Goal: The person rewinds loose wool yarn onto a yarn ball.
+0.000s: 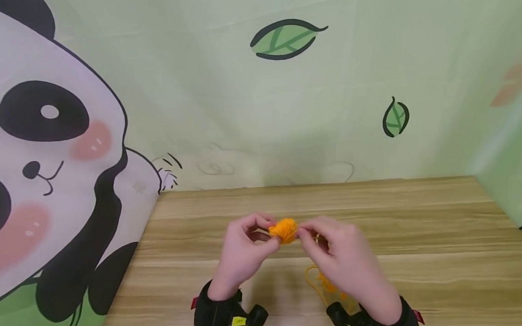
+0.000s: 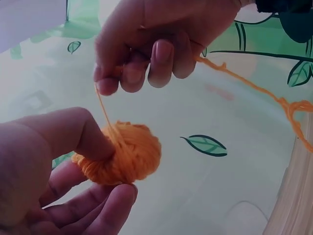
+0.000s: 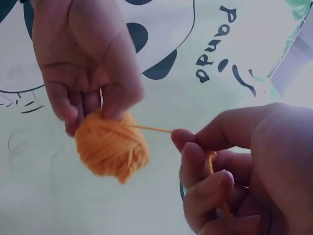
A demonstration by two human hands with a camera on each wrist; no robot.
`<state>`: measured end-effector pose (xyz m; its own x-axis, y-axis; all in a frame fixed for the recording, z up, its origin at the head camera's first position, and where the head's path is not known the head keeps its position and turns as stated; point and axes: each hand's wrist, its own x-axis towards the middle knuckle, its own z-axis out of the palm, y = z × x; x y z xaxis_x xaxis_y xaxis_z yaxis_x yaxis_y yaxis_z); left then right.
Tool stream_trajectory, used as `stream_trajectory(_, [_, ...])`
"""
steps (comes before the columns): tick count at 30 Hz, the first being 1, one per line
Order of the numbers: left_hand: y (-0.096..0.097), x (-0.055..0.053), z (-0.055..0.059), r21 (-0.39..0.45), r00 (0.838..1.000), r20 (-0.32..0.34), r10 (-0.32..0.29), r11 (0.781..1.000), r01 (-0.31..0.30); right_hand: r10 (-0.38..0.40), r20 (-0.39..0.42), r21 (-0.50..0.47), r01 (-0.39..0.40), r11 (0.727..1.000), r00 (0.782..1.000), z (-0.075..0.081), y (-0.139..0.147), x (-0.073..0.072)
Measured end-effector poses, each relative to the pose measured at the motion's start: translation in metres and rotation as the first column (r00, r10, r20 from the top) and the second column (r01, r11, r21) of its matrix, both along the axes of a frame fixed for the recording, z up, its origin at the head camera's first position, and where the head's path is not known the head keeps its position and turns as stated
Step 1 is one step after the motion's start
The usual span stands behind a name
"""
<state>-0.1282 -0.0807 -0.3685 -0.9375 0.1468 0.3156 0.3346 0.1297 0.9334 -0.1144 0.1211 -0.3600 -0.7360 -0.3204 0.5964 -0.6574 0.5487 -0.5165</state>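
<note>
A small ball of orange yarn is held up above the table by my left hand, thumb on one side and fingers on the other. Close by on its right, my right hand pinches the yarn strand between thumb and forefinger. That strand runs taut from the ball to the fingertips in both wrist views. Beyond the pinch, the yarn passes through the curled right fingers and trails out as a loose tail in the left wrist view.
Below the right hand, loose orange yarn lies in loops on the wooden table, partly hidden by the wrist camera. A pale green backdrop with a panda and leaves stands behind the table. Black straps with cameras circle both wrists.
</note>
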Motion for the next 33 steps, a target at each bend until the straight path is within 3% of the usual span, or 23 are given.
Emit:
stream_trajectory(3, [-0.001, 0.002, 0.001, -0.006, 0.998, 0.006, -0.055, 0.998, 0.055, -0.022, -0.032, -0.014, 0.021, 1.0, 0.999, 0.001, 0.002, -0.002])
stream_trajectory(10, [-0.009, -0.006, -0.019, 0.004, 0.985, 0.013, -0.173, 0.985, 0.173, -0.046, -0.046, -0.008, 0.046, 0.999, 0.998, -0.001, 0.001, -0.005])
stream_trajectory(15, [-0.014, -0.007, -0.021, 0.08, 0.962, 0.012, -0.273, 0.959, 0.272, -0.05, -0.04, -0.007, 0.05, 0.999, 0.998, -0.002, -0.001, -0.007])
stream_trajectory(19, [-0.017, -0.005, -0.02, 0.169, 0.947, 0.025, -0.321, 0.935, 0.312, -0.05, -0.017, 0.005, 0.05, 0.999, 0.999, -0.004, -0.003, -0.008])
stream_trajectory(27, [-0.017, -0.006, -0.019, 0.321, 0.943, 0.041, -0.329, 0.898, 0.3, -0.051, 0.075, 0.108, 0.042, 0.993, 0.996, -0.01, -0.008, -0.011])
stream_trajectory(33, [-0.016, -0.008, -0.021, 0.393, 0.975, 0.048, -0.215, 0.902, 0.179, -0.041, 0.174, 0.207, 0.004, 0.978, 0.984, -0.012, -0.017, -0.008])
